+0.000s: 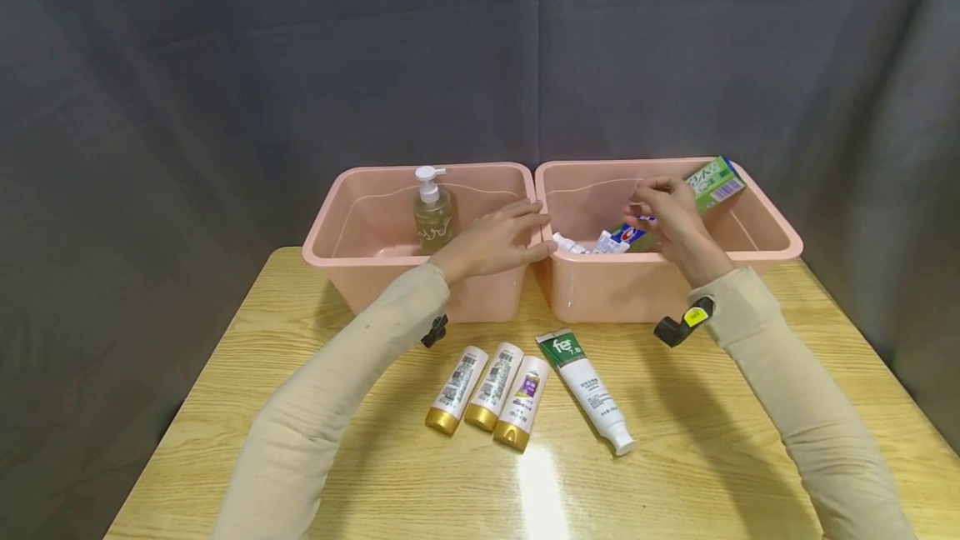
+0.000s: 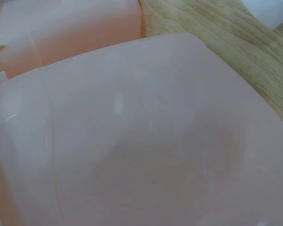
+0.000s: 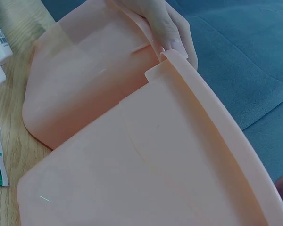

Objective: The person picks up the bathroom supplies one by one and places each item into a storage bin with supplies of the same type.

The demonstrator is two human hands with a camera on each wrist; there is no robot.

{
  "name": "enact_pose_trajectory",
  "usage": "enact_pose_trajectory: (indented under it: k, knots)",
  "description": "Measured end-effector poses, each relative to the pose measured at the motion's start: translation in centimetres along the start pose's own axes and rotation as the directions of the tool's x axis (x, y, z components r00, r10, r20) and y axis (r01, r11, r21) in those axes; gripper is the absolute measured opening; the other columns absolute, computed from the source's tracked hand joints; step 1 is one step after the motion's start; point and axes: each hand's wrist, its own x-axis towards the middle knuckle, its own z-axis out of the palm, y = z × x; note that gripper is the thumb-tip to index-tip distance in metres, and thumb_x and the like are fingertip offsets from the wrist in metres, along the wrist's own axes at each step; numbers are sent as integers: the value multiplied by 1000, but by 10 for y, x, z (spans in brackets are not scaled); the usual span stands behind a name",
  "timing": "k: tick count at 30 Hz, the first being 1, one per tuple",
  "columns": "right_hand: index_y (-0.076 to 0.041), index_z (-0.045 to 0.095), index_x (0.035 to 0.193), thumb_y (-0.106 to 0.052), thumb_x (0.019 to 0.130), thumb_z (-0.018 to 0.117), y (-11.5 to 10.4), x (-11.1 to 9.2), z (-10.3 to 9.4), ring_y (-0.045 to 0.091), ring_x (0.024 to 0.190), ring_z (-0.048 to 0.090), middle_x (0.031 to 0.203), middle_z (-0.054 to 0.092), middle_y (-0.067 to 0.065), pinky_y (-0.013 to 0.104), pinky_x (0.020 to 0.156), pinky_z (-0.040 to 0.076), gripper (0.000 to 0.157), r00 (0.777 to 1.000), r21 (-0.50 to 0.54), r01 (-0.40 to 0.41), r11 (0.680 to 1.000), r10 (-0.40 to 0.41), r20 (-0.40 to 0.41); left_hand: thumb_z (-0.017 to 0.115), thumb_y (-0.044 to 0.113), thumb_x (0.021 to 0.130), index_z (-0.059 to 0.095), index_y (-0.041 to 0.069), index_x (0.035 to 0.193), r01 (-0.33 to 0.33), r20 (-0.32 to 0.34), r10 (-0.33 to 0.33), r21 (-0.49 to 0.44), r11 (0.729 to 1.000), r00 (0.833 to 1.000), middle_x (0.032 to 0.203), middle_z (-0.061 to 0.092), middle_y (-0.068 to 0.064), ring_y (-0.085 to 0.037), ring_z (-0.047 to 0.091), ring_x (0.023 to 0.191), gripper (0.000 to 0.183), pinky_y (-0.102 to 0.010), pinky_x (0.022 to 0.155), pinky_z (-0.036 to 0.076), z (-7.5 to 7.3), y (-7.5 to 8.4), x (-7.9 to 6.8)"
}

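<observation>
My left hand [image 1: 498,240] reaches over the left pink bin [image 1: 480,302], its fingers stretched across the meeting rims and touching them. The right wrist view shows its thumb [image 3: 167,30] right at the rim corner. Over the right pink bin [image 1: 615,294], my right hand [image 1: 678,219] hangs with loosely bent fingers and nothing seen in them. Just below it lie a blue toothpaste package [image 1: 628,233] and a white tube [image 1: 611,244], partly hidden by the front rim. A green box [image 1: 716,183] leans at the bin's back right corner.
A pump bottle [image 1: 433,215] stands in the left bin. On the wooden table [image 1: 675,473], before the bins, lie three white tubes with gold caps [image 1: 492,386] and a green-and-white toothpaste tube [image 1: 588,390]. A dark curtain [image 1: 450,48] hangs behind.
</observation>
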Motion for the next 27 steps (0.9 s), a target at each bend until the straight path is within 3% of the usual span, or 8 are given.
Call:
enact_pose_trajectory:
  k: [24,27]
  knots:
    - [-7,47,105,-5,97,58,-7,-7,-2,8,67,65,97,52,7,20,61,57,14,998,-71,43,997,-40,40,43,58,100,45,15,150,-13,-8,13,-11,1000,1000,160,29,-5,-26,22,148,66,-47,118,23,-2,1,0]
    - [-6,49,102,-4,95,59,-9,-9,0,9,66,65,98,54,9,21,60,57,12,998,-35,54,998,-52,41,43,58,100,45,15,150,-13,-7,13,-9,1000,1000,160,29,-6,-27,22,148,66,-47,118,23,-2,1,-1]
